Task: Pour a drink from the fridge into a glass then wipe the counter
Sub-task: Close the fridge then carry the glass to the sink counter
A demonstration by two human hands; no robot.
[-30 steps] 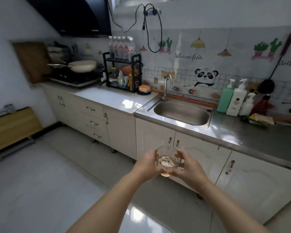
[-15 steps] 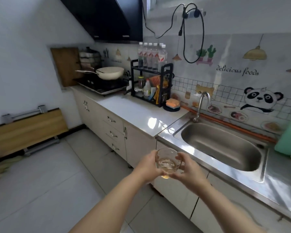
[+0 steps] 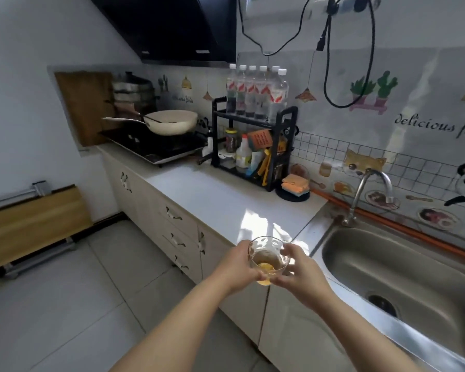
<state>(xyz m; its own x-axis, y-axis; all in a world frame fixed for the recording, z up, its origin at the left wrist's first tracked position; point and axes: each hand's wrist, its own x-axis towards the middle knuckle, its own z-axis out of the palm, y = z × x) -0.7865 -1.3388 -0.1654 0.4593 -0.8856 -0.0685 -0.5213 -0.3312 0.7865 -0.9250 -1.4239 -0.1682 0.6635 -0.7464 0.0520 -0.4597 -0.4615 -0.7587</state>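
Note:
A clear drinking glass with a little yellowish drink at its bottom is held upright between both hands, just in front of the white counter. My left hand grips its left side and my right hand grips its right side. The glass hangs over the counter's front edge, near the corner where the counter meets the steel sink. No fridge or drink bottle from it is in view.
A black rack with several water bottles on top stands at the counter's back. Sponges lie beside it. A white pan sits on the stove at the far left. A tap rises behind the sink. A wooden folding table leans left.
The view has swung left and closer to the counter. The glass, still held in both hands, now sits near the counter's front edge by the sink corner.

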